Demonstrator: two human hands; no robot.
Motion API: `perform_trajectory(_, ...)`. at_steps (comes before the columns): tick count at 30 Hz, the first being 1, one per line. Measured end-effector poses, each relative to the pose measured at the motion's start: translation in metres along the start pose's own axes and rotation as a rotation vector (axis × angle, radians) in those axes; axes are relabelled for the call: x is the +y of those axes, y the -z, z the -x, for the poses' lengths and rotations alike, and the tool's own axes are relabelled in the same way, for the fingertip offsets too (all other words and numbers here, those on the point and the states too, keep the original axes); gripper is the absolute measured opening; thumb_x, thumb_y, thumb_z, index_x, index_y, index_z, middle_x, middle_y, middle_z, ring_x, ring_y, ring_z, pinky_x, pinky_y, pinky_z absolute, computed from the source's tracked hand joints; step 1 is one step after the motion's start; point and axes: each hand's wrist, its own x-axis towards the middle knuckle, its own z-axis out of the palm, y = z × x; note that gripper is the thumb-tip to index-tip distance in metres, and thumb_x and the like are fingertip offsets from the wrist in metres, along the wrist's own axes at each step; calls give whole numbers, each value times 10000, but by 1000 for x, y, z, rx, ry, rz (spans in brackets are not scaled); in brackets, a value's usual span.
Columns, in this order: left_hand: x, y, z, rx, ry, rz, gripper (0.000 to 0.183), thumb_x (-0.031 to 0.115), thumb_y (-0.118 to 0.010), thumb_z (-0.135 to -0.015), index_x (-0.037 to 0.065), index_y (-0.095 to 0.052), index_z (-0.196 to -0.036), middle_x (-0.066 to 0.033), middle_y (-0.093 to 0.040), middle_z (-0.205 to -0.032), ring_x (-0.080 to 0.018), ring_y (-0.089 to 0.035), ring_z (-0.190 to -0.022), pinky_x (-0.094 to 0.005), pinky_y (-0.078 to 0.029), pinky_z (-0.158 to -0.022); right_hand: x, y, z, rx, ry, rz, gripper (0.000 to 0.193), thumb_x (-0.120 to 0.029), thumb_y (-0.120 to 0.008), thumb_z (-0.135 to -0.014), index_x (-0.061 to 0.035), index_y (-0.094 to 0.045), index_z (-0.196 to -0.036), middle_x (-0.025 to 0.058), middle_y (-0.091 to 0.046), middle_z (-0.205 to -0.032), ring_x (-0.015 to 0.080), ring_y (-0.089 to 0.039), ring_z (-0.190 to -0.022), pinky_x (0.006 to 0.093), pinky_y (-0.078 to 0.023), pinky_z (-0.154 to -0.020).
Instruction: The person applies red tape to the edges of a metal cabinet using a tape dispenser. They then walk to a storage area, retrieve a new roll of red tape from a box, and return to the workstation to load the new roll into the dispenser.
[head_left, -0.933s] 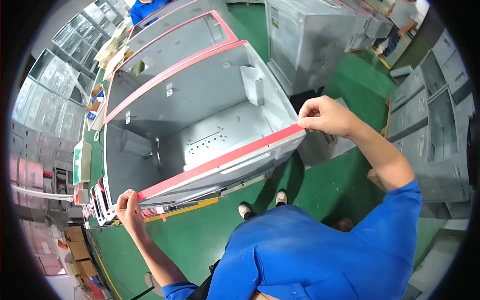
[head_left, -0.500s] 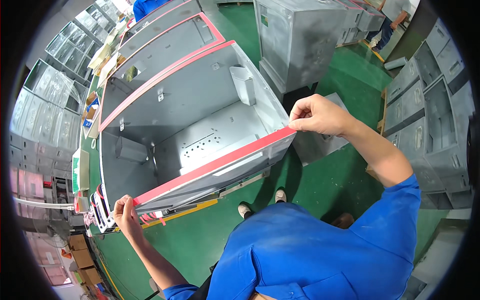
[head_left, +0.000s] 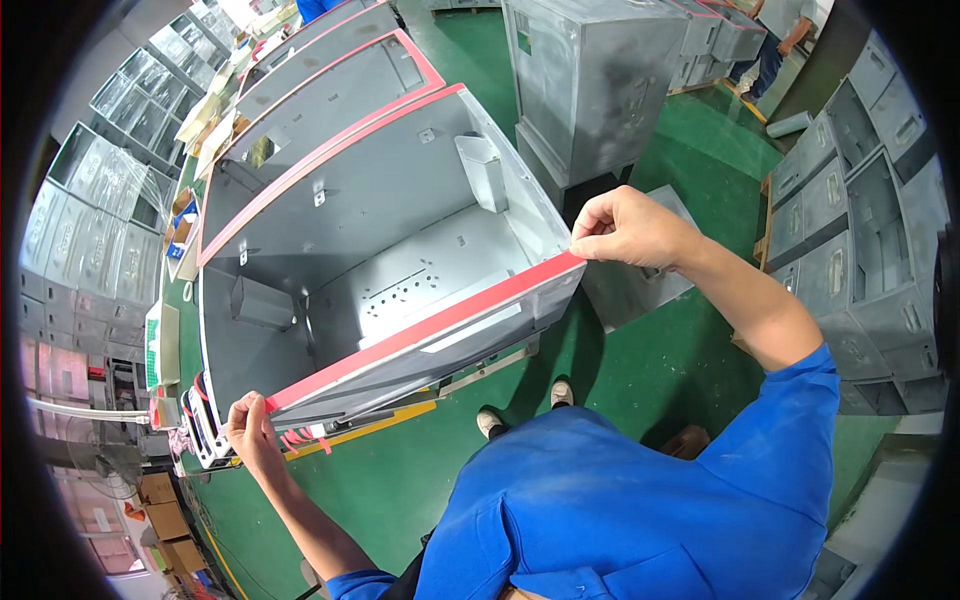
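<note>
An open grey sheet-metal cabinet (head_left: 400, 200) stands in front of me, its opening facing up. A red strip (head_left: 420, 325) runs along its near rim from corner to corner. My left hand (head_left: 250, 428) pinches the strip's left end at the near left corner. My right hand (head_left: 630, 232) pinches the right end at the near right corner and presses it onto the rim. The far rim (head_left: 330, 165) also carries a red strip. Inside the cabinet are a perforated plate (head_left: 420, 280) and small brackets.
More grey cabinets (head_left: 590, 80) stand behind and to the right on the green floor (head_left: 620, 370). Stacked metal boxes (head_left: 870, 220) line the right side, shelving with parts (head_left: 90, 210) the left. Another person (head_left: 775, 40) stands far right at the back. My shoes (head_left: 525, 408) are below the cabinet.
My view has shifted slightly; both hands stay on the strip's ends, and the right hand has pressed down closer to the cabinet's corner.
</note>
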Motion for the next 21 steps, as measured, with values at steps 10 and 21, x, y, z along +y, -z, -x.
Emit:
perform_trajectory(10,0,1,0,9,11,9,72,-19,-599,-810,21,-573,-755,-17,-584,-766,30,-327,-446,-104,-200,-366,0,0,0,0,-2,-28,105,-99,-676,-739,-5,-630,-751,17,-598,-701,70,-533,-657,221,-438,-620)
perform_trajectory(21,-2,2,0,42,23,-2,67,-20,-596,-810,19,-574,-761,-11,-581,-763,31,-338,-470,-104,-199,-381,1,-1,0,21,6,-30,134,-111,-680,-722,14,-633,-734,45,-610,-691,89,-551,-666,242,-453,-644)
